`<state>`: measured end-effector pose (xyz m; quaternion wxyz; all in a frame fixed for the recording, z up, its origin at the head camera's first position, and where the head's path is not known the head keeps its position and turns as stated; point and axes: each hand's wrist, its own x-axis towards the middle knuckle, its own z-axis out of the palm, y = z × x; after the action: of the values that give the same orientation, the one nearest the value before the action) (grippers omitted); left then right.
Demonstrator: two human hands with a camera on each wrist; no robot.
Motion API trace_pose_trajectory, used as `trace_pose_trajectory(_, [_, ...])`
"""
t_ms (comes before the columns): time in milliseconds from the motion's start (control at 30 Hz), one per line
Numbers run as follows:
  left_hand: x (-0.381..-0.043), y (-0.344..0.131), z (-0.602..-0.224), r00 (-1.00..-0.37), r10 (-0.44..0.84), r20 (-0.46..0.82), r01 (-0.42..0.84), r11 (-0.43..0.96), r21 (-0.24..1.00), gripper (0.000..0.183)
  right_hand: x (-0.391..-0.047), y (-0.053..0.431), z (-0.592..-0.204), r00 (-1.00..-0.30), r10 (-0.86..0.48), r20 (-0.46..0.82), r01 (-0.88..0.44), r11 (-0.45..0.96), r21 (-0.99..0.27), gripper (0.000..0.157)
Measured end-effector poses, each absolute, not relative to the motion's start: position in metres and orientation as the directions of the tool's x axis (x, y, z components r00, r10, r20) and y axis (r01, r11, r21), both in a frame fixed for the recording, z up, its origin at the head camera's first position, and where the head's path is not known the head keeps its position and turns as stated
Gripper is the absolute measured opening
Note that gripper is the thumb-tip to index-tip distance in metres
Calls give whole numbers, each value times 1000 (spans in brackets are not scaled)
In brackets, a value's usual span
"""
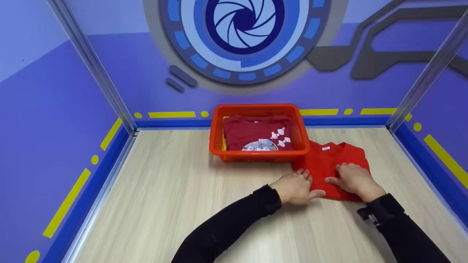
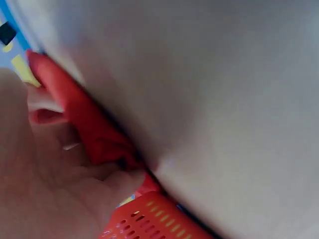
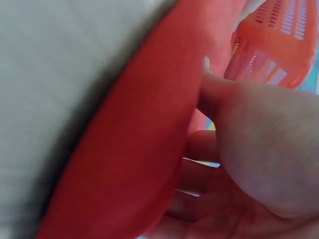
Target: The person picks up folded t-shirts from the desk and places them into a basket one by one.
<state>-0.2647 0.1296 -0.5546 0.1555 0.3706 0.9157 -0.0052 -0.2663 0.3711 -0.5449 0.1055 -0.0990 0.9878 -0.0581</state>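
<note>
A folded red shirt (image 1: 323, 160) with a small white label at its collar lies on the table, right of the basket and partly behind its corner. My left hand (image 1: 295, 186) rests along the shirt's left edge, thumb pointing toward the right hand. In the left wrist view, the fingers (image 2: 75, 154) touch the red cloth at the tabletop. Farther right, my right hand (image 1: 356, 179) lies over the shirt's right half. Its fingers (image 3: 192, 177) reach across the fabric in the right wrist view, with the thumb on the cloth.
An orange-red plastic basket (image 1: 259, 157) stands against the back wall, holding a folded dark red shirt (image 1: 241, 128) with a printed picture and something yellow (image 1: 224, 140) beneath it. Blue and purple panels enclose the light wood table (image 1: 164, 190) at the back and sides.
</note>
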Motion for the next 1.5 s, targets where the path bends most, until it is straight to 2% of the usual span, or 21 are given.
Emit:
trace_pose_trajectory(100, [-261, 121, -553, -620, 729, -290, 734, 670, 113, 86, -254, 363, -544, -958, -242, -150, -219, 963, -155, 53])
trace_pose_trajectory(233, [-251, 105, -552, -559, 785, -267, 800, 595, 77, 86, -237, 353, -543, -954, -274, -122, -255, 955, -155, 53])
trace_pose_trajectory(400, [-235, 89, -550, -506, 827, -246, 847, 530, 38, 86, -222, 340, -543, -945, -304, -123, -285, 946, -154, 49])
trace_pose_trajectory(533, [-223, 72, -548, -492, 846, -208, 864, 503, 1, 83, -216, 326, -545, -933, -339, -119, -321, 935, -153, 47])
trace_pose_trajectory(867, [-207, 19, -547, -545, 828, -132, 833, 552, 22, 76, -212, 274, -548, -915, -389, -110, -380, 920, -96, 54])
trace_pose_trajectory(1167, [-195, -29, -545, -636, 765, -99, 770, 638, -12, 64, -212, 237, -556, -905, -425, 2, -424, 904, -44, 58])
trace_pose_trajectory(1333, [-196, -52, -541, -641, 766, -51, 767, 642, 12, 49, -213, 225, -560, -911, -411, 20, -412, 907, -85, 61])
trace_pose_trajectory(1400, [-199, -57, -537, -649, 759, -49, 757, 651, 59, 45, -218, 228, -563, -900, -430, 64, -435, 891, -131, 60])
trace_pose_trajectory(1500, [-208, -63, -530, -673, 738, -59, 724, 672, 156, 42, -225, 235, -556, -913, -397, 95, -408, 889, -208, 51])
